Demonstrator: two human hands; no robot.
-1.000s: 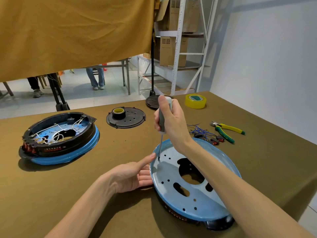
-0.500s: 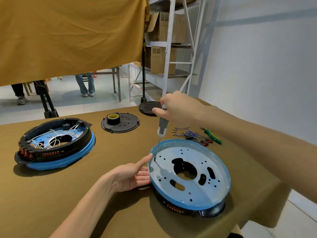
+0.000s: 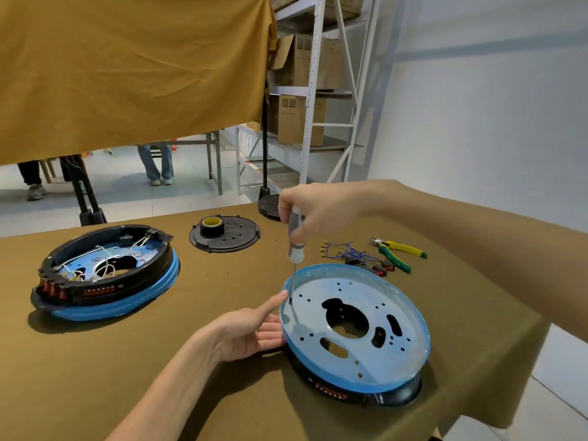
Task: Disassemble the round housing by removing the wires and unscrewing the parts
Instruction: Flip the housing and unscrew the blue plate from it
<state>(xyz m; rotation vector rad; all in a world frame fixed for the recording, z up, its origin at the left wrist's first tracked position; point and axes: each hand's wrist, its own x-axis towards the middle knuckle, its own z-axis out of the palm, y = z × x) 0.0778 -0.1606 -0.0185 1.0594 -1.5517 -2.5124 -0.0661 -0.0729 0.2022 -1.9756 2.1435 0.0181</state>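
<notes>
Worktop [image 3: 222, 361]: covered in an olive-brown cloth; carries everything listed below.
Round housing [image 3: 356, 326]: near the right front corner of the worktop, lying blue plate upward on its black body, the plate pierced with many small holes and a few large cut-outs.
Screwdriver [image 3: 295, 237]: grey handle with a white collar, nearly upright, tip set in a hole near the left rim of the blue plate.
Right hand [image 3: 318, 211]: above the housing, fingers curled tight round the top of the screwdriver handle.
Left hand [image 3: 251, 332]: against the left edge of the housing, fingers straight and together, the forefinger reaching up to the rim just beside the screwdriver tip; the other fingers lie under the rim.
Second housing [image 3: 108, 272]: well to the left, open side up, black ring on a blue base, white wires looped inside, red parts along its near-left edge.
Black disc [image 3: 229, 237]: behind the middle of the worktop, flat, with a tape roll [image 3: 212, 226] that has a yellow core standing on it.
Loose wires [image 3: 346, 251]: blue bundle with small metal ends, just behind the housing, red switches beside them.
Pliers [image 3: 397, 251]: yellow and green handles, right of the wires.
Curtain [image 3: 127, 68]: mustard cloth hanging behind the worktop.
Shelving [image 3: 313, 90]: white metal rack behind, holding cardboard boxes.
</notes>
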